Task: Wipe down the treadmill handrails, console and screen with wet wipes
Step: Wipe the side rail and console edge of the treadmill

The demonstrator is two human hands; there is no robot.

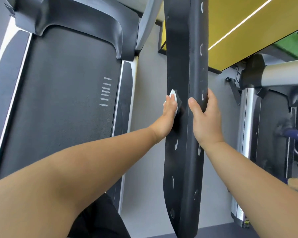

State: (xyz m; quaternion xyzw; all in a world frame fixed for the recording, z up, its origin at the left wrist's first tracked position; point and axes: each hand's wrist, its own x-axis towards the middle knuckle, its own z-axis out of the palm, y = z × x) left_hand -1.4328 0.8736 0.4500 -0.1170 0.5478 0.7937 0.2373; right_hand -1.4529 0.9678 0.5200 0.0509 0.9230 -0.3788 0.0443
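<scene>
Down onto grey floor (pixel 150 79) now, carrying a dark-belted treadmill (pixel 62 83) with silver side rails at left and a second treadmill (pixel 248 126) at right, well apart.

1. We stretch both bare forearms forward, the left arm (pixel 86 162) from the lower left and the right arm (pixel 244 172) from the lower right.
2. Our left hand (pixel 169 114) lies flat, fingers straight and together, pressing a white wipe (pixel 172 93) against the left side of the handrail (pixel 179 48); its thumb is hidden.
3. Our right hand (pixel 205 117) grips the same handrail near the left hand, thumb on the top face and fingers curled round the right edge.
</scene>
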